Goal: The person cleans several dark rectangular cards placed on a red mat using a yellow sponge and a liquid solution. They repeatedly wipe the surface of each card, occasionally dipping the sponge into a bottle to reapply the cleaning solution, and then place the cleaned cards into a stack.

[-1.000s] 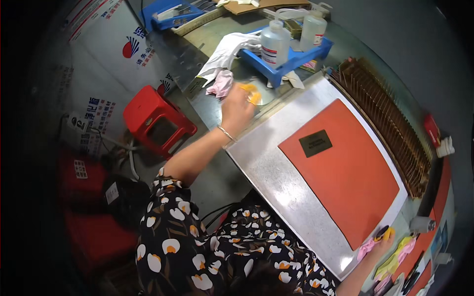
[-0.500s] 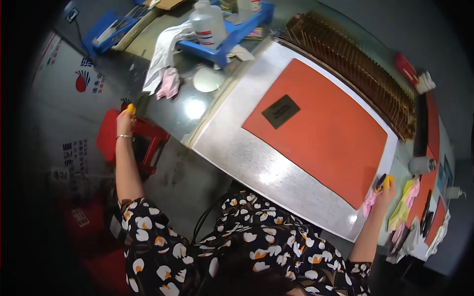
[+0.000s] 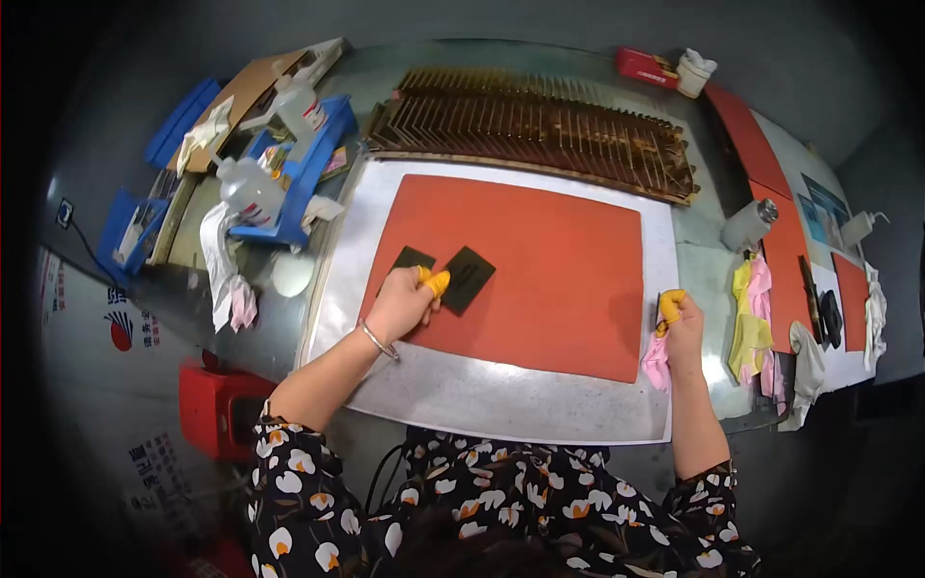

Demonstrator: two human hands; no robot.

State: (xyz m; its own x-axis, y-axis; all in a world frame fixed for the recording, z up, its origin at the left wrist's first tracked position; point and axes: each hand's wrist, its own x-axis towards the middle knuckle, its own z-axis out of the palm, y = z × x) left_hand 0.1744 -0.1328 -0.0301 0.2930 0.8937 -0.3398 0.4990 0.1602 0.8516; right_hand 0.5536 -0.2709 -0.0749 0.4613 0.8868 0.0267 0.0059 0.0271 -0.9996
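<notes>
My left hand (image 3: 403,306), with yellow finger cots, is pinched on the edge of a small dark green rectangular plate (image 3: 472,281) over the orange mat (image 3: 549,279). Partly behind that hand, a second dark plate (image 3: 411,257) lies near the mat's left edge. My right hand (image 3: 682,332), also wearing yellow finger cots, is closed around a pink cloth (image 3: 656,364) at the mat's right edge. A thin dark object shows by its fingertips, too small to name. The mat rests on a white and metallic board (image 3: 472,397).
A brown slotted rack (image 3: 540,125) stands behind the mat. At left are a blue tray (image 3: 323,159) with plastic bottles (image 3: 252,193) and a white cloth (image 3: 220,252). Yellow and pink cloths (image 3: 752,328) and a grey bottle (image 3: 749,225) sit at right. A red stool (image 3: 217,409) stands lower left.
The view has swung left. My left hand has come from beside the red stool to above the mat, where the plate in it now shows. The right hand keeps the pink cloth.
</notes>
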